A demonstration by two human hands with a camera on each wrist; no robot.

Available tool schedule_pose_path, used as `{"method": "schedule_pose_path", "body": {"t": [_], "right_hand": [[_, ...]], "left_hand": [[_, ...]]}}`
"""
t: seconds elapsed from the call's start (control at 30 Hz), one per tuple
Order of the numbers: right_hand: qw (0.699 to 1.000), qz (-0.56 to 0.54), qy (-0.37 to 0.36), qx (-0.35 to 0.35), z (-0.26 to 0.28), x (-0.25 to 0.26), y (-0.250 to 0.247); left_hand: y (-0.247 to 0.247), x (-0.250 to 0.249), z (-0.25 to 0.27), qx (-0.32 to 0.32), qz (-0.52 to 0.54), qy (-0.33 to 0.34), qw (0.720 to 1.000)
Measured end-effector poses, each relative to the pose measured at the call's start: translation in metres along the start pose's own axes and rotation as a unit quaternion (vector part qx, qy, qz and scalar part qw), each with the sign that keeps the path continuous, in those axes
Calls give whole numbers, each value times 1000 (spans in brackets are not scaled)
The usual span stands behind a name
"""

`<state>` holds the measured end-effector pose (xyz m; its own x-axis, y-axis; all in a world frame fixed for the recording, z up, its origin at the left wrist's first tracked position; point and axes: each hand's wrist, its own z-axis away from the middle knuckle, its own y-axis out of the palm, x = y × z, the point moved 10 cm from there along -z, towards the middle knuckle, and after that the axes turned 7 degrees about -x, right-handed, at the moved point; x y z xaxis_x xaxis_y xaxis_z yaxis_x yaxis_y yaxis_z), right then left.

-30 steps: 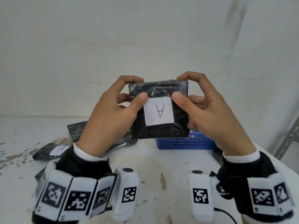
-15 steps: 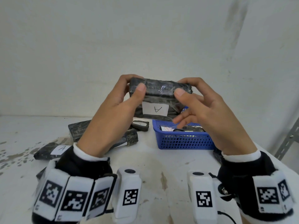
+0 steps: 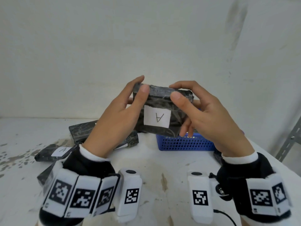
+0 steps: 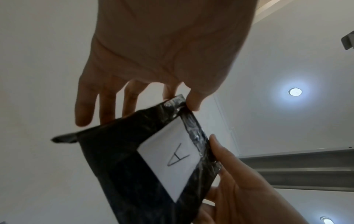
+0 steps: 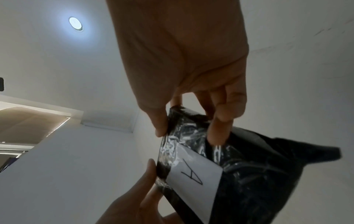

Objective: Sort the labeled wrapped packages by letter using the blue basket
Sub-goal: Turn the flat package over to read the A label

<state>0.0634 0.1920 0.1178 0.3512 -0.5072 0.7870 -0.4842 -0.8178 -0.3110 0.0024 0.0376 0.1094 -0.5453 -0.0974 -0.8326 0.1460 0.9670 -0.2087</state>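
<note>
A black wrapped package (image 3: 162,103) with a white label marked A (image 3: 157,119) is held in the air above the blue basket (image 3: 184,142). My left hand (image 3: 142,84) pinches its top left corner between thumb and fingers. My right hand (image 3: 174,91) pinches the top right edge, with its lower fingers under the package. The package leans with its top edge toward me. In the left wrist view the package (image 4: 118,159) hangs below my left hand (image 4: 180,98). In the right wrist view my right hand (image 5: 188,133) grips the package (image 5: 249,174).
Several other black wrapped packages lie on the white table (image 3: 154,162) at the left, one (image 3: 53,152) with an A label and a larger one (image 3: 81,131) behind it. A wall stands close behind. A grey metal upright (image 3: 291,137) is at the right.
The package went from upright and facing me to tipped nearly flat, then back partway so its label shows again. Both hands kept hold and shifted toward the top edge.
</note>
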Motion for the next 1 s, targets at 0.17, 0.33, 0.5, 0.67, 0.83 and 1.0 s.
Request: {"method": "schedule_pose_path", "body": {"t": [0.17,0.33,0.5,0.67,0.83,1.0], "right_hand": [[998,-28,33,-35,-6,-22,-18],[994,-25,106,-31,1,-63,-38],[980,-23,190,-48,18,-105,-67],[969,-43,233,-64,38,-129,-93],[959,11,260,-117,56,-155,-135],[925,120,288,-217,65,-191,-197]], "left_hand": [[14,10,4,63,-42,-21,997],[36,24,12,101,-35,-72,992],[77,41,21,155,-25,-135,978],[111,51,35,177,-20,-168,970],[136,70,48,186,-30,-227,956],[163,110,48,174,-55,-296,937]]}}
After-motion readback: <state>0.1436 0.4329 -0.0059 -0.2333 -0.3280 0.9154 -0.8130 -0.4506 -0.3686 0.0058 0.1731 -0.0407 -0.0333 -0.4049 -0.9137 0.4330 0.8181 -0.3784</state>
